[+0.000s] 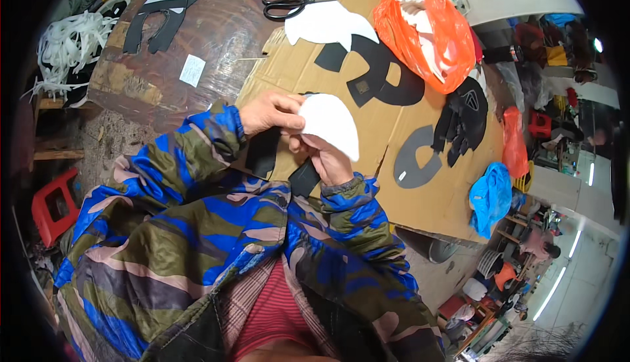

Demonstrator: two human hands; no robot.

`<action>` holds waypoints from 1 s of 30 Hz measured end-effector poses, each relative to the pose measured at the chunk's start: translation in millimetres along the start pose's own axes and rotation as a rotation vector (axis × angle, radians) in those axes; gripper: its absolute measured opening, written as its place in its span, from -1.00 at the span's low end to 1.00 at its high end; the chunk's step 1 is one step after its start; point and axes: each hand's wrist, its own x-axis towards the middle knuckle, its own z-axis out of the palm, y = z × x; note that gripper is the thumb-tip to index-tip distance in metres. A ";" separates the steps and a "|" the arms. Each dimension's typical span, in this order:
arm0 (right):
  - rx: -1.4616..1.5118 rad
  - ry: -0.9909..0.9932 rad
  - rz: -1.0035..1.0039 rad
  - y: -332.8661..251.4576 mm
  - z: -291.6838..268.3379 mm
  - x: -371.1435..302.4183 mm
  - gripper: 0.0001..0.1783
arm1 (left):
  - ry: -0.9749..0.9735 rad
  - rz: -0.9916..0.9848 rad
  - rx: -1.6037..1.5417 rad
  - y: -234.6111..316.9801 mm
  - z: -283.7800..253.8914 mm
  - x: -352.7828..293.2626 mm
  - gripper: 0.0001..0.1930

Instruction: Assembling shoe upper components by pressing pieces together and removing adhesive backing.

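Too hard a squeeze could crease this thin-looking white half-moon piece [331, 124]; too slack, and it could slip onto the cardboard [376, 142] below! The left hand [269, 113] pinches its left edge, while the right hand [332, 165] sits underneath, fingertips hidden, grip impossible to tell.

Held pc [331, 122] is wht, cutouts [403, 93] blk & gry, bag [454, 47] org, jkt [177, 231] blu/olive/pink camo.

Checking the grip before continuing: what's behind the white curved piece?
Behind the white curved piece is part of the right hand, with brown cardboard showing beyond. The covered part of that hand can't be seen.
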 end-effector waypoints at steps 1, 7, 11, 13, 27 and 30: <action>-0.102 0.001 0.102 5.5 -9.0 -2.5 -0.65 | 0.078 0.032 0.082 -0.7 -2.0 -7.5 -0.80; -0.283 0.210 0.123 -13.3 -46.5 -39.1 -0.65 | 0.211 -0.213 0.067 3.0 1.8 -28.8 -0.86; -0.531 0.196 0.174 -12.9 -49.4 -31.2 -0.66 | 0.307 -0.347 0.395 -0.8 13.3 -6.3 -0.83; -0.931 0.389 0.130 -15.8 -41.8 -23.5 -0.61 | 0.428 -0.246 0.704 -8.4 16.0 5.8 -0.71; -1.076 0.457 0.262 -22.0 -48.0 18.1 -0.59 | 0.532 -0.256 1.038 -21.5 7.1 27.2 -0.63; -1.115 0.441 0.282 -21.0 -49.2 20.6 -0.59 | 0.524 -0.186 1.090 -23.4 3.7 26.5 -0.64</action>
